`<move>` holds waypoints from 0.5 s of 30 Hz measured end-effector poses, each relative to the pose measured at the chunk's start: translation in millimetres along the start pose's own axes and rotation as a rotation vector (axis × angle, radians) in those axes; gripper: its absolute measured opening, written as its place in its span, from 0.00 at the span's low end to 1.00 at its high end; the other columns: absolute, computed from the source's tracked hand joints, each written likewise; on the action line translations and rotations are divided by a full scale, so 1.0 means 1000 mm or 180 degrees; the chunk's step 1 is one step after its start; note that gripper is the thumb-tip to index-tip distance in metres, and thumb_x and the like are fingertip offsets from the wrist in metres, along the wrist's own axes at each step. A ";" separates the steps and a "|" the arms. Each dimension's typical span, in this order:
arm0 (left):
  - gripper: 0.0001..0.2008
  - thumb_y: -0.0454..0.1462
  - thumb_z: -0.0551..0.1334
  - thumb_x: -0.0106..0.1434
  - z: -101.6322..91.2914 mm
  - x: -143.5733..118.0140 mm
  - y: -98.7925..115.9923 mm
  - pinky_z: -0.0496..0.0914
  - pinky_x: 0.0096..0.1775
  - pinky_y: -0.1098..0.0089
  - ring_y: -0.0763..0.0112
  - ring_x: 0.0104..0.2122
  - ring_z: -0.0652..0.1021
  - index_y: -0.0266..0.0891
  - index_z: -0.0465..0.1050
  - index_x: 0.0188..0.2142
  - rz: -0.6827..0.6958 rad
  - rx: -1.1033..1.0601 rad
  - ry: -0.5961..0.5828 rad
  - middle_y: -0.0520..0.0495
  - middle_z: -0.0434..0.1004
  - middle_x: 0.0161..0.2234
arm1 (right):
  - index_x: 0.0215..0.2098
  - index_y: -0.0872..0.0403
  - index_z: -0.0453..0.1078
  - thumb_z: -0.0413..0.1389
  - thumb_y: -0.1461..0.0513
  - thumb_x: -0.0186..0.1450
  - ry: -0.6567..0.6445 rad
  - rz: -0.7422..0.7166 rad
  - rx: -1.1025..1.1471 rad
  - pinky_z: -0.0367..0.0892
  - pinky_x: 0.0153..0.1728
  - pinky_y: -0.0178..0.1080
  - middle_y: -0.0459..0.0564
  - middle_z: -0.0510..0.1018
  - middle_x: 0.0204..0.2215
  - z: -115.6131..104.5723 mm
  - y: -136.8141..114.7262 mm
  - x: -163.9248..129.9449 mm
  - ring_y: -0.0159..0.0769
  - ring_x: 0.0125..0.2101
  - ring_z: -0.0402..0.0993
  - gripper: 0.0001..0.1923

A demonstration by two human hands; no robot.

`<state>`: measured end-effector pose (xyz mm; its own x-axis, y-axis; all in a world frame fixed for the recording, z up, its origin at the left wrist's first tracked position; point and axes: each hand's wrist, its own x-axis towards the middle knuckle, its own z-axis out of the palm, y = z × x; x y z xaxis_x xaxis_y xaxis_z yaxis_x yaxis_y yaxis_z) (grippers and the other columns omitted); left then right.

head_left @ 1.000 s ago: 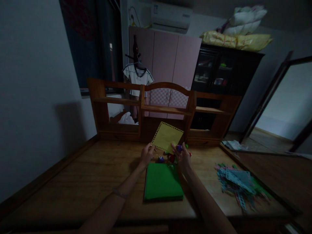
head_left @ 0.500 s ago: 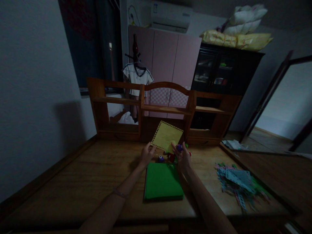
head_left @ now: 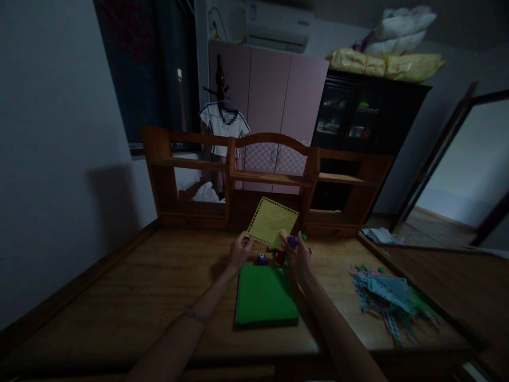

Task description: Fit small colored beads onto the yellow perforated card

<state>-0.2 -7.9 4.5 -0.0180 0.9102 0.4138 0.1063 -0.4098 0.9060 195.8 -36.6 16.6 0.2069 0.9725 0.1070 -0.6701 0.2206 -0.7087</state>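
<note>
Yellow paper, a square sheet (head_left: 272,222) with a punched dotted border, hangs tilted just above the middle of the frame, pinched at its lower left corner by the left hand (head_left: 239,253) and met at its lower edge by the right hand (head_left: 297,255). The left hand's fingers are closed on that corner; the right hand is curled around a small purple punch (head_left: 292,242), and the dim light hides whether its fingertips also grip the sheet. The likely trouble, as a judgement, is the thin sheet creasing or slipping, since it is held only along one edge and leans away from the person; a punch pressed on crookedly could also break the neat line of holes. Just below the hands, toward the centre of the frame, a second purple punch (head_left: 262,259) and a few small red and green pieces (head_left: 280,258) lie on the wooden desk (head_left: 139,286), close enough to be knocked by a wrist. Nearer the person a stack of green paper (head_left: 265,295) lies flat between the forearms. At the right of the frame a loose heap of blue, pink and green strips (head_left: 387,300) spreads on the desk, well apart. Behind the sheet a wooden shelf unit (head_left: 270,178) stands along the far edge of the desk.
</note>
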 end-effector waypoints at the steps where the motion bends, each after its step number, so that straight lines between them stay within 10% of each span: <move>1: 0.14 0.45 0.57 0.58 0.000 0.000 0.000 0.64 0.25 0.76 0.74 0.22 0.72 0.36 0.67 0.38 -0.0009 0.0002 -0.0004 0.48 0.74 0.29 | 0.28 0.52 0.67 0.60 0.50 0.55 -0.0016 -0.0002 0.0007 0.71 0.38 0.37 0.46 0.78 0.31 -0.001 0.000 0.000 0.41 0.40 0.76 0.15; 15: 0.13 0.44 0.57 0.58 0.000 -0.002 0.000 0.64 0.25 0.76 0.74 0.22 0.72 0.37 0.67 0.38 0.0021 -0.0059 -0.0090 0.48 0.74 0.30 | 0.28 0.52 0.67 0.60 0.51 0.55 -0.0089 -0.0067 0.0060 0.70 0.41 0.38 0.47 0.78 0.32 -0.006 0.003 0.006 0.41 0.41 0.75 0.14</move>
<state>0.3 -9.5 4.2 0.0107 0.9087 0.4172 0.0879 -0.4165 0.9049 199.3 -30.6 11.5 0.2013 0.9692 0.1416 -0.6790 0.2423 -0.6930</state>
